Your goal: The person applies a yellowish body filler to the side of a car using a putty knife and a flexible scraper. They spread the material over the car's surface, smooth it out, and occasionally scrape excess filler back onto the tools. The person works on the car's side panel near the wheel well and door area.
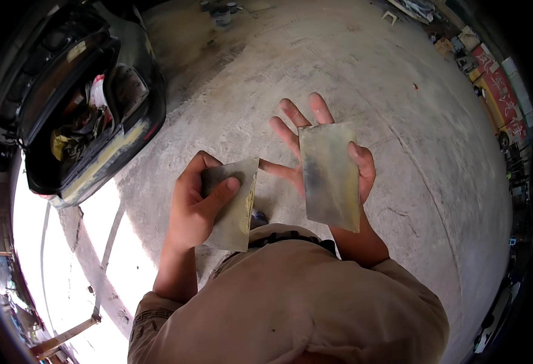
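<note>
My left hand (189, 206) is closed on a flat grey putty spreader (233, 212), its thumb pressed across the face. Yellowish putty clings along that spreader's right edge. Beside it, my right hand (368, 173) supports a second putty spreader (330, 176), upright and rectangular, with a dark smudge and a yellow tint on its face. The right thumb hooks over its right edge, while the fingers spread out behind it. One right fingertip reaches the upper right corner of the left spreader; whether it touches is hard to tell. The two spreaders stand apart, in front of my waist.
A dark car (112, 161) with its trunk open and yellowish patches on its bumper stands at the left. Several cans (221, 17) sit on the concrete floor (266, 67) far ahead. Shelving and a red banner (497, 91) line the right side. Bright sunlight falls at lower left.
</note>
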Available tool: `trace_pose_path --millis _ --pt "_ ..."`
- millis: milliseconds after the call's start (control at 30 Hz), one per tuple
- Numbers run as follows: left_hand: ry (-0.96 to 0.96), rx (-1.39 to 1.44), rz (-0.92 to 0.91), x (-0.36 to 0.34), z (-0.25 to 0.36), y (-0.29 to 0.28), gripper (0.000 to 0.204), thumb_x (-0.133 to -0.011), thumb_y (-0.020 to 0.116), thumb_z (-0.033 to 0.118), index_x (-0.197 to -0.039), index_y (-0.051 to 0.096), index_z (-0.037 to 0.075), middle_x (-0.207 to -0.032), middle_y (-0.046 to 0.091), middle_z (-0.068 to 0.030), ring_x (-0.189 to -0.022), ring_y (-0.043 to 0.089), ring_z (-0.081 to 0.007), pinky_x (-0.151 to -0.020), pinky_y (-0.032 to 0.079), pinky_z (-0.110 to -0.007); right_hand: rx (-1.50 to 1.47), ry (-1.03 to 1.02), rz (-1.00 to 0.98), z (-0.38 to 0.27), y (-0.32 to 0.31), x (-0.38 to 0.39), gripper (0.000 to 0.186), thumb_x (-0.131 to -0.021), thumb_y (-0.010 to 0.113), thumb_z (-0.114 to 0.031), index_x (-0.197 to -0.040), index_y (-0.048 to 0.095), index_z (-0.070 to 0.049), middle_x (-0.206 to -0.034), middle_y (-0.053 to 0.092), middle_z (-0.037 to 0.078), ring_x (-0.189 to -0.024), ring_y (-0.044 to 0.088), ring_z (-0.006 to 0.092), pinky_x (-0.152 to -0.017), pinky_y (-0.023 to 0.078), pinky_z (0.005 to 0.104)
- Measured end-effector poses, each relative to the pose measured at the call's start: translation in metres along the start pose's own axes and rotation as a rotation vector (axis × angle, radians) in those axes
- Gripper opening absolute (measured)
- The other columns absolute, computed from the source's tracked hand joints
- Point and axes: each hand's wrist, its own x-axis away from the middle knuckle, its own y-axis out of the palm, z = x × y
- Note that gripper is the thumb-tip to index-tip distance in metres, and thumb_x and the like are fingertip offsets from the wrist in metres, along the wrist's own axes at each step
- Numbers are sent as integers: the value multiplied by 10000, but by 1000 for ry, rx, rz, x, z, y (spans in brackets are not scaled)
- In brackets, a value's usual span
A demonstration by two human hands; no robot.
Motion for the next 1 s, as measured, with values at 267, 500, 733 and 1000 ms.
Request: trace_pose_path --millis 267,500,733,1000 --pt "-23 -132 23 -100 3 -13 163 -875 644 94 -889 494 32 -678 524 13 -631 440 -46 -544 359 -230 83 -19 -14 -25 -24 -89 792 -845 523 -418 -1511 173 -172 -1545 99 180 -1430 176 328 -1032 272 681" --pt "-52 -358 187 -151 0 -29 174 -859 630 93 -903 482 12 -638 530 -83 -600 483 -113 -539 393 -296 14 147 -20 -22 -69 -176 784 -844 528 -418 -1507 185 -179 -1540 129 180 -1427 202 300 -1011 284 690" --pt "-130 -396 428 -210 -12 -27 186 -849 620 101 -918 477 4 -659 560 -115 -605 521 -151 -555 418 -309 -86 381 -105 -30 -118 -272 810 -832 541 -433 -1510 166 -197 -1550 112 176 -1426 216 257 -1031 201 719" --pt "-256 -325 786 -260 -10 9 201 -857 654 113 -904 479 27 -730 543 -25 -693 472 -65 -600 405 -246 -215 734 -237 -36 -160 -365 814 -827 555 -430 -1507 160 -220 -1552 110 170 -1427 216 246 -1060 176 699"
